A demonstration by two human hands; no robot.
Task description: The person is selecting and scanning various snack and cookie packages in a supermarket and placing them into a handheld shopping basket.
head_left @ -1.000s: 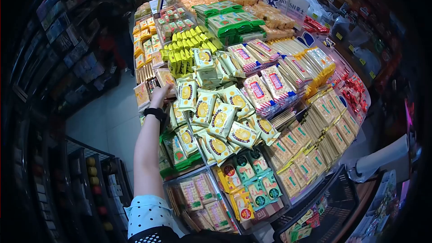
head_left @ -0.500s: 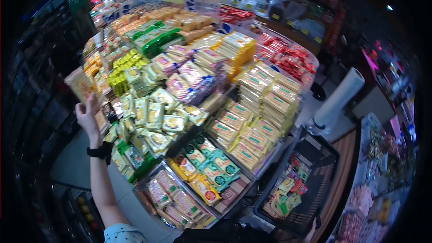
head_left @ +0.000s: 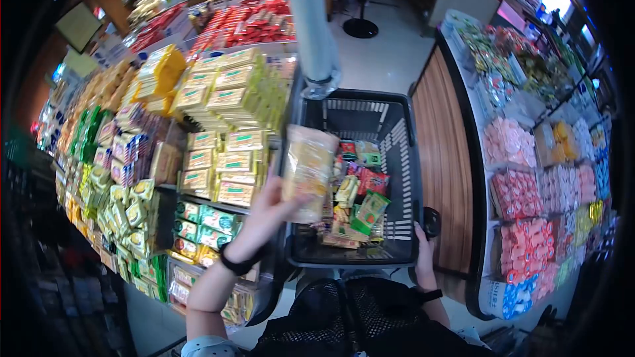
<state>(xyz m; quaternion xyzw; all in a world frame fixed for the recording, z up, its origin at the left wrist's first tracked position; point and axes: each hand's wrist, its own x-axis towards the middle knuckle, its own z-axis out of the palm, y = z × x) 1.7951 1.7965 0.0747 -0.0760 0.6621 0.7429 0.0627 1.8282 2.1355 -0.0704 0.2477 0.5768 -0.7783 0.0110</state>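
Note:
My left hand point(head_left: 263, 206), with a black band on its wrist, grips a flat, wrapped packet point(head_left: 308, 164) of pale yellowish food. The packet is slightly blurred and hangs over the left side of a black shopping basket point(head_left: 399, 158). Several small snack packets lie in the basket, among them a green packet point(head_left: 372, 213) and a red packet point(head_left: 374, 182). At the basket's right front corner, my right hand point(head_left: 424, 251) is closed on the rim; its fingers are partly hidden.
Stacked wrapped snacks point(head_left: 235, 158) fill the display on the left. A clear plastic bag roll point(head_left: 308, 23) stands upright behind the basket. To the right, beyond a wood-panelled counter side point(head_left: 442, 172), are bins of pink-wrapped sweets point(head_left: 510, 142).
My view has turned right toward the basket. My left hand has brought the packet from the far left of the display to above the basket. The right hand stays at the basket.

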